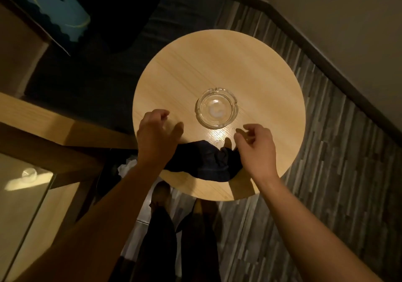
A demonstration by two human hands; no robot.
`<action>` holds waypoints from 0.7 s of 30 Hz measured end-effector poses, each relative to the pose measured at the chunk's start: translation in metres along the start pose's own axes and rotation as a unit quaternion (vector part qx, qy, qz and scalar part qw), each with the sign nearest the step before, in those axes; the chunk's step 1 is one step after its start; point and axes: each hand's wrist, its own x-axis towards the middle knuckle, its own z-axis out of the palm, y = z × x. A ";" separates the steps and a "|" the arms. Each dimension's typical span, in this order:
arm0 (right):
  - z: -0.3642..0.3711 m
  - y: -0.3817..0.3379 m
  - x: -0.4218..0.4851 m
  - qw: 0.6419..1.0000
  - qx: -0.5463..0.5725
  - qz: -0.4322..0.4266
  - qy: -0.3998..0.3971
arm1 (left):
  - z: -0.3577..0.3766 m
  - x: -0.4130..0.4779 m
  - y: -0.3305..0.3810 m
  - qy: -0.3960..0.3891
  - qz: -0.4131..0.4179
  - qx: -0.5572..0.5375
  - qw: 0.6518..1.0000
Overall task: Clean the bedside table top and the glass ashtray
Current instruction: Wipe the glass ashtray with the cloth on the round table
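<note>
A round light-wood bedside table top (217, 64) fills the middle of the view. An empty clear glass ashtray (216, 108) stands upright near its centre. A dark blue cloth (204, 164) lies crumpled on the near part of the table, partly under my wrists. My left hand (156, 136) hovers over the table's left edge, fingers loosely curled and apart, holding nothing. My right hand (256, 149) hangs just near of the ashtray, above the cloth's right end, fingers also curled with nothing in them.
Striped grey carpet (326, 173) lies right of the table, bounded by a dark skirting board and wall. A dark blue seat (87, 85) is at left. A wooden unit with a glass surface (26, 190) stands at near left. White crumpled paper (128, 166) lies below the table's edge.
</note>
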 end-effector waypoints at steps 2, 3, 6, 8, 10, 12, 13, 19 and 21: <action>-0.001 -0.018 0.022 0.999 0.037 0.027 -0.006 | 0.005 0.023 0.018 -0.045 -0.019 -0.048 0.998; 0.001 -0.024 0.034 0.998 0.049 0.042 -0.010 | 0.008 0.033 0.029 -0.075 -0.038 -0.061 0.995; 0.014 -0.036 0.062 0.994 0.046 0.092 -0.032 | 0.022 0.058 0.050 -0.140 -0.072 -0.050 0.986; 0.023 -0.037 0.072 0.994 0.026 0.102 -0.031 | 0.027 0.060 0.058 -0.166 -0.093 -0.055 0.980; 0.026 -0.038 0.075 0.995 0.003 0.097 -0.025 | 0.031 0.058 0.058 -0.166 -0.089 -0.070 0.980; 0.025 -0.040 0.073 0.996 -0.001 0.088 -0.019 | 0.031 0.055 0.053 -0.163 -0.098 -0.105 0.976; 0.024 -0.041 0.071 0.996 0.003 0.082 -0.016 | 0.030 0.053 0.049 -0.168 -0.105 -0.129 0.972; 0.005 -0.051 0.031 0.997 0.047 0.054 -0.030 | 0.003 0.021 0.035 -0.215 -0.122 -0.292 0.924; 0.001 -0.052 0.015 0.996 0.056 0.037 -0.053 | -0.005 0.006 0.029 -0.237 -0.160 -0.369 0.884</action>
